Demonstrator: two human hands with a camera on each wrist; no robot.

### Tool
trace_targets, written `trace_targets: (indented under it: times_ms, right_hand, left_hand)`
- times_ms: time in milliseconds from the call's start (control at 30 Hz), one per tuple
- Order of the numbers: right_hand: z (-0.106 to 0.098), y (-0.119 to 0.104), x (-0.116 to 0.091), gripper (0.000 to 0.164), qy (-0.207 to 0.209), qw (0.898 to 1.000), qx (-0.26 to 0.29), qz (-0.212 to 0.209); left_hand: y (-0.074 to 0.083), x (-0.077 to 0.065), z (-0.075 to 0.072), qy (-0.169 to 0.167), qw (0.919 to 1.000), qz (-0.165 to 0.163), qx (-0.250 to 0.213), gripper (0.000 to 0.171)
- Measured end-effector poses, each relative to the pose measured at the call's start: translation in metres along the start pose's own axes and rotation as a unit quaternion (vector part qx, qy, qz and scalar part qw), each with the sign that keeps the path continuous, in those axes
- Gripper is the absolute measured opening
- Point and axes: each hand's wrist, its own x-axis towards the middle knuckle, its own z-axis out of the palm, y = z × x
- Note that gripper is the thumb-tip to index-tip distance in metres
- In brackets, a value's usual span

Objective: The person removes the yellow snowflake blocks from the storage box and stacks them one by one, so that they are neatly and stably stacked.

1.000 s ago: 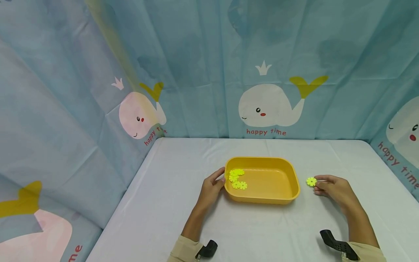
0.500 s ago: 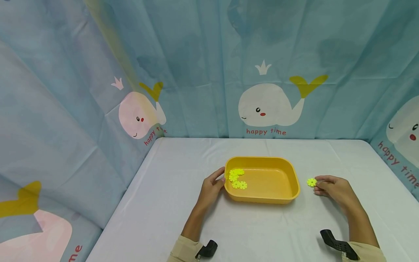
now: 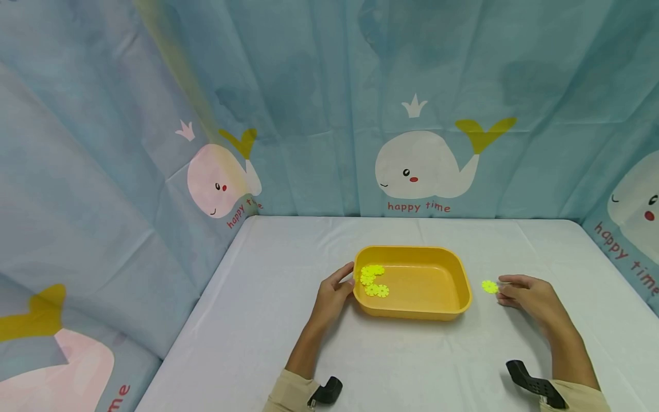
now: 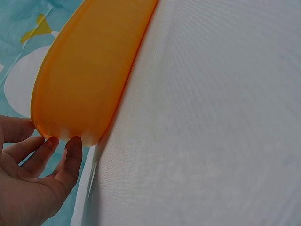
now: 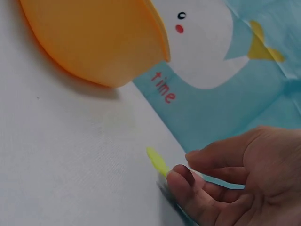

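If hunting for the tray point(image 3: 424, 289): yellow, round-cornered, sitting on the white table point(image 3: 427, 360) between the left hand point(image 3: 330, 297) and the right hand point(image 3: 530, 297).

Left hand: relaxed, loosely bent at the fingers, up against the left end of the tray. Just touching the outer wall with the fingertips, going by the left wrist view.

Right hand: curled into a pinch on a single flower point(image 3: 489, 286), with thumb and fingertips at its near edge.

That flower: bright yellow-green, out past the right end of the tray, near it but not touching. Tilted in the right wrist view; can't really tell whether touching the table or lifted off it.

Other flowers point(image 3: 368, 280): same bright colour, bunched inside the tray at its left end, overlapping in places, so kinda hard to count.

Cuffs point(image 3: 290, 391): beige, one on each arm.

Black mounts point(image 3: 328, 392): one per cuff, poking inward.

Backdrop point(image 3: 319, 166): blue, a bit creased, hung behind the table and around the sides.

Whales point(image 3: 419, 166): printed on the backdrop, pale with mustard tails and red cheeks, plus "happy time" in red lettering underneath.
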Motion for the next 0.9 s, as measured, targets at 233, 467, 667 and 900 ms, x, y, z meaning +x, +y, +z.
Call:
trace_targets:
  times_ms: [233,467,667,900]
  right_hand:
    - [0.001,-0.010,-0.005,0.055,0.021,0.998,-0.021,-0.047]
    - [0.007,-0.024,-0.009,0.055,0.036,0.995,-0.034,-0.089]
    - [0.016,-0.037,-0.011,0.053,0.039,0.992,-0.032,-0.118]
    - [0.036,-0.056,-0.016,0.046,0.058,0.983,-0.018,-0.172]
  left_hand:
    - [-0.002,0.000,0.000,-0.005,1.0000,0.000,0.000,0.049]
    - [-0.003,0.000,0.000,-0.006,0.9999,0.011,-0.004,0.049]
    - [-0.003,0.001,0.000,-0.005,0.9999,0.005,-0.008,0.049]
    - [-0.003,0.001,0.000,-0.002,0.9999,0.003,-0.013,0.049]
